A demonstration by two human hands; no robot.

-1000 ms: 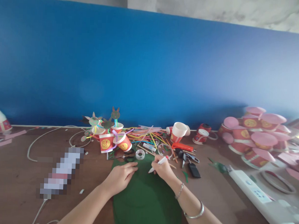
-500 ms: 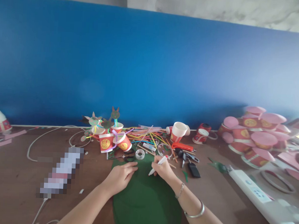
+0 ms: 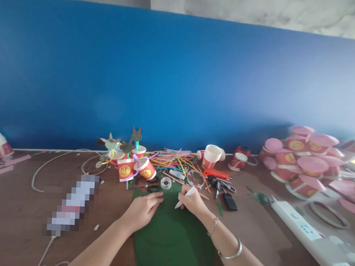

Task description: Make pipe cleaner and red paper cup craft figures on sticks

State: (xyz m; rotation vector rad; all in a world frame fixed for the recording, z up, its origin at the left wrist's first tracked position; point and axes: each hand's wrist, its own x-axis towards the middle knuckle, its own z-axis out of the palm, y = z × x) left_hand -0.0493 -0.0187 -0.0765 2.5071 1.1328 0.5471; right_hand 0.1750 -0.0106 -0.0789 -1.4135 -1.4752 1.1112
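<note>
A large dark green sheet (image 3: 175, 242) lies on the brown table in front of me. My left hand (image 3: 146, 210) rests flat on the sheet's upper left part, its fingers stretched toward the right and holding nothing. In my right hand (image 3: 192, 202) is a white marker (image 3: 186, 197) with a red end, tilted, its tip low over the sheet. Whether the tip touches the sheet cannot be made out. A roll of tape (image 3: 166, 183) sits just beyond the sheet's far edge.
Red paper cups (image 3: 125, 170), coloured straws (image 3: 179, 158) and keys (image 3: 218, 188) lie beyond the hands. Cups with pink discs (image 3: 313, 166) are stacked at right, behind a white power strip (image 3: 297, 224). A pixelated object (image 3: 72, 207) lies at left.
My right hand and the marker have shifted slightly to the left over the green sheet. My left hand has stayed in place.
</note>
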